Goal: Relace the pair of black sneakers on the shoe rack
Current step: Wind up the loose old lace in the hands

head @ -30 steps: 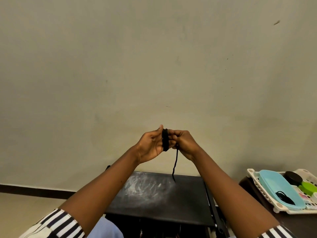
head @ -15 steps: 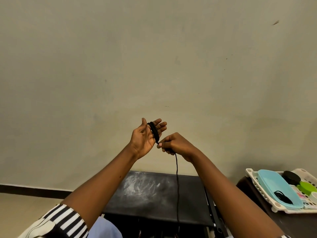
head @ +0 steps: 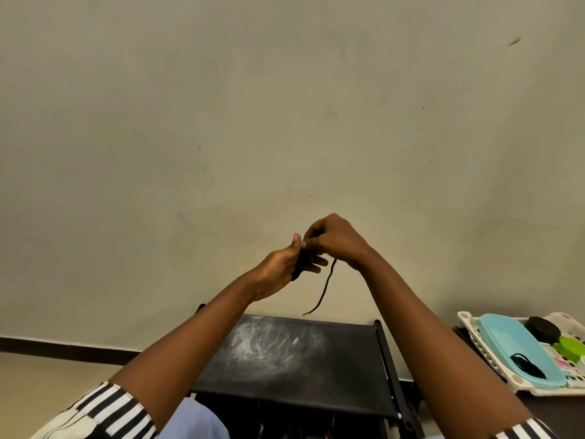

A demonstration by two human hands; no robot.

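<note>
Preparing the black lace point(head: 325, 286): the right hand point(head: 335, 243) pinched it, coiled round the left hand's point(head: 280, 266) straight fingers point(head: 317, 265); next probably threading a sneaker.

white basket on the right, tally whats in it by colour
light blue: 1, the tray
black: 2, the round lid and the lace bundle
green: 1, the round piece
total: 4 in the white basket, leaving out the printed packets underneath, which are too blurred to count
</note>
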